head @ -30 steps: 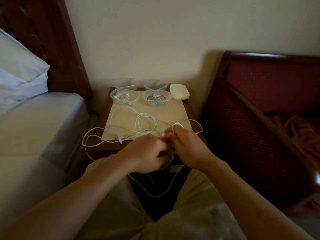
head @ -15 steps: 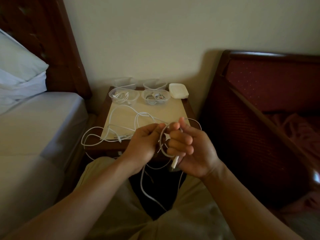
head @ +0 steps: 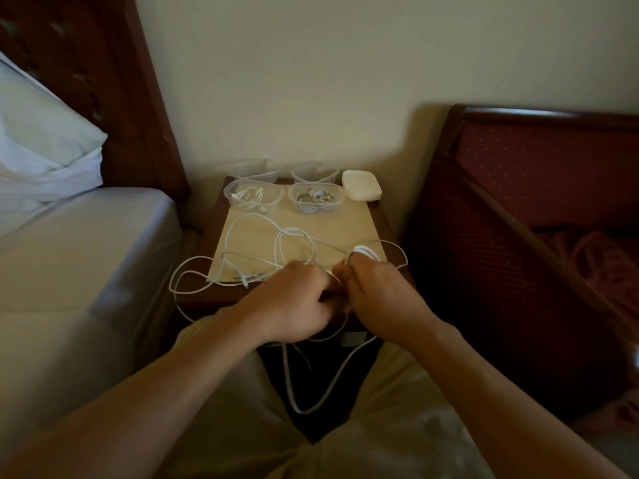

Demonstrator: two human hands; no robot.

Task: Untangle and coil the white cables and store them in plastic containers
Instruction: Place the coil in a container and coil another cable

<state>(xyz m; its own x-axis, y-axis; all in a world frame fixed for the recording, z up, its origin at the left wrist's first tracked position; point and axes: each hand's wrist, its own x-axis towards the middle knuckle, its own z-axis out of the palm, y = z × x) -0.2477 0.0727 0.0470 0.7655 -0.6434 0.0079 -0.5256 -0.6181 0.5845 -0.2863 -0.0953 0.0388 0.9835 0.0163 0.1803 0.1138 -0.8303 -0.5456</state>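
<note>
there, thin looped white cable (head: 313, 392)

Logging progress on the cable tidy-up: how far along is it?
Done: two clear plastic containers each hold a coiled white cable. In hand: left hand and right hand wind a small coil. Left: tangled white cables on the nightstand; two rear containers look empty.

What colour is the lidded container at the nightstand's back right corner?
Cream white, opaque; the lidded container shows in the head view, the only one.
</note>
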